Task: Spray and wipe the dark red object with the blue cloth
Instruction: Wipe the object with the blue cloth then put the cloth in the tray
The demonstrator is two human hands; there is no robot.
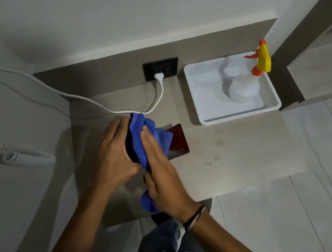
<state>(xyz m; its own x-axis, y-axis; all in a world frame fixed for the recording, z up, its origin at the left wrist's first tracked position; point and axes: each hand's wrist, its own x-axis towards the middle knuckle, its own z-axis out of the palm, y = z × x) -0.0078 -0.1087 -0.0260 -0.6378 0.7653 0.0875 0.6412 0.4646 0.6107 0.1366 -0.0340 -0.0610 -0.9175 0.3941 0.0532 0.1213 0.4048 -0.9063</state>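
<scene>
Two hands meet over the dark red object [178, 140], which lies on the grey-brown shelf [238, 147], left of centre and well apart from the white tray [206, 118]. The left hand [113, 154] curls around the object's left edge, fingers bent over the far side, gripping it; the cloth [149, 136] bunches against those fingers. The right hand [158, 169] lies nearly flat, fingers together and stretched out, palm pressing the blue cloth down onto the object. A loose end of cloth hangs out below that palm near the wrist, where a dark band [194, 215] sits. Only the object's right corner shows, speckled and glossy; the rest is covered. In the tray stands a white spray bottle [243, 91] with a yellow and orange trigger head. A white cord [157, 99] runs from the black wall socket [161, 68] past the cloth's far edge.
</scene>
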